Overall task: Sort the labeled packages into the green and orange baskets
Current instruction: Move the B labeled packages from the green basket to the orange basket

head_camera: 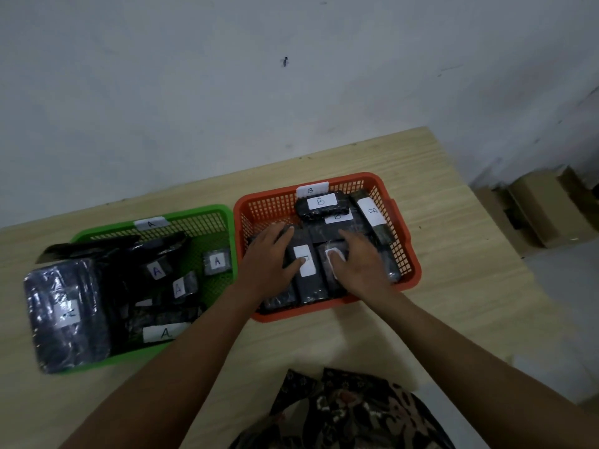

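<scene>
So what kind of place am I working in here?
Probably a small packing or sorting station: a plain wooden table against a bare wall, lettered green basket and orange basket, cardboard boxes alongside.

in front of you, a white tag (150, 223) on the far rim of the green plastic basket (207, 211) reads "a". inside it, white stickers on black wrapped packages read "a" at four spots: (217, 261), (157, 271), (178, 288) and (165, 333). the sticker on the large package at the left (68, 313) is too blurred to read. the tag (311, 190) on the orange plastic basket (411, 254) reads "b", as do three package stickers (321, 201), (373, 211), (338, 217).
</scene>
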Demonstrator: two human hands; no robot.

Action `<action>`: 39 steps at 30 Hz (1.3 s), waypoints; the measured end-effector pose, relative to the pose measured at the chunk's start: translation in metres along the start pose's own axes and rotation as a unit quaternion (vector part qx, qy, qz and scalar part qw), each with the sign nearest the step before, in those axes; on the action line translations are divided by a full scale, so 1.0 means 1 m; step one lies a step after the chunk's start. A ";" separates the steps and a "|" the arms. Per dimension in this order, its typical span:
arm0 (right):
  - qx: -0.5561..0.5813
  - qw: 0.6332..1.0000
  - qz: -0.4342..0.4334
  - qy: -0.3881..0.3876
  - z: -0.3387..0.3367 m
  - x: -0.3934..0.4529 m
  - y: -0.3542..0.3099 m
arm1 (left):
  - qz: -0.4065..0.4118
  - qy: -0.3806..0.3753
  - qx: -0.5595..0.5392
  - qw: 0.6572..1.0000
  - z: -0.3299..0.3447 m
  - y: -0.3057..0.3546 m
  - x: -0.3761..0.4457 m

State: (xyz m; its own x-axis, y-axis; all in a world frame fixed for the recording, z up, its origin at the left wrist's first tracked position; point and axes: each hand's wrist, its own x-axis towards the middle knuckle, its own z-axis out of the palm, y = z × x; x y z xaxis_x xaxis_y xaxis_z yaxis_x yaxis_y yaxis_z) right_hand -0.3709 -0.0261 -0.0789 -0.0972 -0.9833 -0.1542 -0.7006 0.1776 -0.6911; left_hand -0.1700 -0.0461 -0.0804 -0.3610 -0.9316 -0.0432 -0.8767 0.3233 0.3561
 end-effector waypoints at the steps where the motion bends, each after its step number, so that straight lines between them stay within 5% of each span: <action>1: -0.001 1.000 -0.029 0.011 0.002 0.002 -0.008 | 0.002 0.017 -0.007 1.000 -0.007 -0.005 -0.005; 9: 0.020 0.976 -0.211 -0.054 0.061 0.006 -0.111 | -0.098 0.091 0.007 0.991 -0.065 -0.083 -0.074; 15: -0.012 0.959 -0.213 -0.184 0.120 -0.003 -0.166 | -0.180 0.083 -0.018 0.980 -0.081 -0.135 -0.130; 19: -0.056 0.953 -0.165 -0.249 0.155 -0.005 -0.188 | -0.189 0.027 -0.053 0.980 -0.085 -0.151 -0.139; 26: -0.149 0.924 -0.157 -0.315 0.185 0.005 -0.188 | -0.194 -0.209 -0.045 0.957 -0.083 -0.159 -0.132; 31: -0.235 0.902 -0.169 -0.319 0.194 0.008 -0.181 | -0.172 -0.232 -0.064 0.955 -0.079 -0.165 -0.131; 39: -0.206 0.922 -0.134 -0.300 0.178 0.021 -0.180 | -0.158 -0.219 -0.090 0.959 -0.076 -0.167 -0.126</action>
State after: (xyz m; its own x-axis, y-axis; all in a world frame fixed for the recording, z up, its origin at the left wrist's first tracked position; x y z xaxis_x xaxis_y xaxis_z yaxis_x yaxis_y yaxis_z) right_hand -0.1212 -0.0717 -0.0832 0.4398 -0.7683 -0.4650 -0.8640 -0.2206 -0.4527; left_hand 0.0460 0.0045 -0.0639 -0.2189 -0.8065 -0.5492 -0.9095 -0.0352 0.4141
